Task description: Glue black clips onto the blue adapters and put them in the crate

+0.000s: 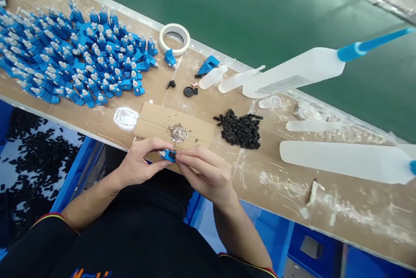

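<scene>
Worktop (253,178), flat and brown, leaves room between heaped black pieces (241,130) and a white plastic bottle (338,158). At its near edge, left hand (138,163) and right hand (208,169) pinch a blue-and-white plastic part (167,155).

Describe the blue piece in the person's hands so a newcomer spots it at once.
On the long brown bench, find the flat tan cardboard sheet. At its near edge, the bare left hand and bare right hand meet at a small, blocky blue plastic piece with a white tip. Unlike the heaped blue pieces, it is finger-held, a black part at one end.
</scene>
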